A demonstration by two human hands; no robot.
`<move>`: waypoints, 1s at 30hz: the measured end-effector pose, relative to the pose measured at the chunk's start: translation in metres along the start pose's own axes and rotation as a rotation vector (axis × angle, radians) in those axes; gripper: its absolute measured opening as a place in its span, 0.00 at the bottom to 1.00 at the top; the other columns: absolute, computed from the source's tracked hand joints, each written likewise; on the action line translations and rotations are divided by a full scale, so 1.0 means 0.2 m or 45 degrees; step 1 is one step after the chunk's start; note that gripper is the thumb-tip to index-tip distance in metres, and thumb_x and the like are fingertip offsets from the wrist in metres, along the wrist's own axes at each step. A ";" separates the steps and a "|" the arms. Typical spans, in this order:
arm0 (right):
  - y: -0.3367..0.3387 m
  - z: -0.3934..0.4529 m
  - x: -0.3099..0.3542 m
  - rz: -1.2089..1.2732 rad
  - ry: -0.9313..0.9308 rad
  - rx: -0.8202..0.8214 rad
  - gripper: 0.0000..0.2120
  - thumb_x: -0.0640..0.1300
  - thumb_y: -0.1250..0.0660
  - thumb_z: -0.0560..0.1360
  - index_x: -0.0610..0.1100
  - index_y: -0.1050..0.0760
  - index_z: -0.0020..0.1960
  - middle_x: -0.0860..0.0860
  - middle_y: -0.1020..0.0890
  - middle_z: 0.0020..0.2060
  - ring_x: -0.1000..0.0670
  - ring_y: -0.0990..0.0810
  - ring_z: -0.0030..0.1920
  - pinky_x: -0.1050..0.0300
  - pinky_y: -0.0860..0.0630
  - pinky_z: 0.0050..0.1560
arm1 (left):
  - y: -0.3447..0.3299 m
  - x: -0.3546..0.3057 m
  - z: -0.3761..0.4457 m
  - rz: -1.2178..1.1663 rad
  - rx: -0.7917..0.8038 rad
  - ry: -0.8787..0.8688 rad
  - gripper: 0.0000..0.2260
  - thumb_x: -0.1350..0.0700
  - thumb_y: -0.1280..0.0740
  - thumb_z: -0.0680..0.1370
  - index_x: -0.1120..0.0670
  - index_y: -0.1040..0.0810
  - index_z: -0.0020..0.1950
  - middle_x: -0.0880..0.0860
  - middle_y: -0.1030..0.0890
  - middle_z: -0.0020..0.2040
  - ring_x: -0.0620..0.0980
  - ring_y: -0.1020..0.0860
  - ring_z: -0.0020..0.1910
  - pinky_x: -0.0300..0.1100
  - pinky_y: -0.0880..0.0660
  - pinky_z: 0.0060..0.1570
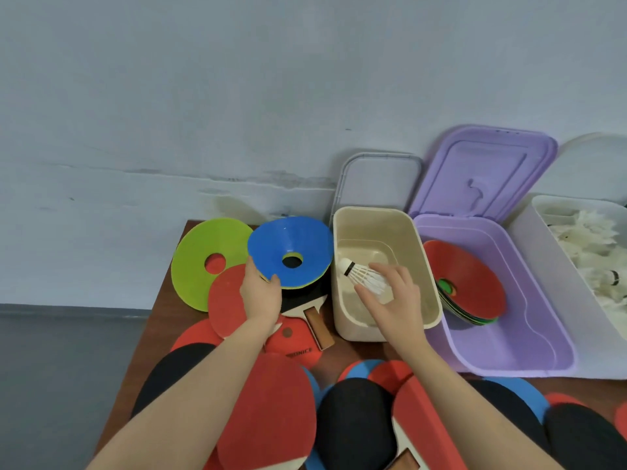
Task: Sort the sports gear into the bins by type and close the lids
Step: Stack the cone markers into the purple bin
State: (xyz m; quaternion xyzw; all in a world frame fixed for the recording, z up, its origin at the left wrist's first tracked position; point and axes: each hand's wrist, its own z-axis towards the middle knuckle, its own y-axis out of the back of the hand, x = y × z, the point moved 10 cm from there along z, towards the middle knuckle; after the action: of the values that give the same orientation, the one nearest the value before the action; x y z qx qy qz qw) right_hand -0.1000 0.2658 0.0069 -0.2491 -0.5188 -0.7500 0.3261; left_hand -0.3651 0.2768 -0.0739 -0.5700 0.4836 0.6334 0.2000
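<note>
A shuttlecock [364, 278] is held in the fingertips of the right hand [393, 300], above the open cream bin [342, 228], its skirt pinched between thumb and fingers. Its long axis lies roughly level and slightly tilted; the cork nose with its black band points left and a little up, toward the bin's left wall, and the white feathers point back into the palm. That hold is judged to be a carrying grip, since the shuttlecocks already sorted are seen in the white bin [529, 239] at far right, well apart from the cream one.

A blue disc cone [288, 242] is gripped at its near-left rim by the left hand [259, 296], thumb on top and fingers curled beneath, so that it is lifted clear of the black table tennis bat [298, 300] under it. It is judged to be bound for the purple bin [543, 344], where a stack of disc cones [471, 290] leans on edge. The purple lid [492, 171] and the clear lid [380, 178] are propped against the wall, so both bins are left open. A green disc cone [193, 259] lies flat on the table [163, 300].
</note>
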 end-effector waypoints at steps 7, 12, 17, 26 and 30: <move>0.00 -0.06 0.11 0.003 0.041 0.002 0.18 0.53 0.31 0.67 0.51 0.23 0.56 0.58 0.26 0.49 0.57 0.26 0.51 0.44 0.28 0.54 | 0.26 -0.13 -0.08 -0.124 -0.083 -0.180 0.27 0.65 0.37 0.76 0.50 0.37 0.73 0.55 0.24 0.40 0.48 0.26 0.35 0.41 0.32 0.39; 0.09 -0.21 0.23 0.027 0.073 -0.058 0.18 0.52 0.30 0.68 0.50 0.24 0.57 0.58 0.26 0.49 0.54 0.25 0.52 0.41 0.29 0.54 | 0.42 -0.27 -0.20 -0.205 -0.102 -0.349 0.27 0.64 0.38 0.76 0.47 0.36 0.73 0.45 0.33 0.32 0.41 0.33 0.28 0.32 0.36 0.30; 0.24 -0.33 0.28 0.032 0.046 -0.123 0.19 0.54 0.31 0.68 0.50 0.24 0.58 0.54 0.25 0.50 0.53 0.25 0.52 0.41 0.28 0.54 | 0.46 -0.43 -0.37 -0.206 -0.012 -0.486 0.26 0.64 0.38 0.76 0.49 0.37 0.73 0.48 0.34 0.29 0.43 0.35 0.27 0.32 0.36 0.29; 0.64 -0.43 0.14 -0.011 0.060 -0.329 0.15 0.53 0.30 0.68 0.52 0.23 0.54 0.61 0.24 0.49 0.54 0.25 0.52 0.39 0.26 0.49 | 0.11 -0.69 -0.64 -0.154 0.233 -0.580 0.23 0.65 0.38 0.76 0.49 0.30 0.69 0.52 0.28 0.33 0.45 0.30 0.31 0.32 0.35 0.33; 0.81 -0.39 -0.03 -0.041 0.045 -0.330 0.19 0.57 0.33 0.68 0.50 0.23 0.55 0.54 0.22 0.49 0.56 0.25 0.50 0.42 0.25 0.47 | -0.22 -0.81 -0.75 -0.080 0.370 -0.605 0.20 0.65 0.41 0.76 0.52 0.27 0.65 0.51 0.24 0.36 0.47 0.29 0.32 0.35 0.36 0.33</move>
State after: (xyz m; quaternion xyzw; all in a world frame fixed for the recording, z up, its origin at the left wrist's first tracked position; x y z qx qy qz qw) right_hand 0.0224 0.1547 0.0753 -0.2674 -0.4157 -0.8202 0.2882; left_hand -0.2072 0.2192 0.0753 -0.3856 0.4909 0.6668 0.4072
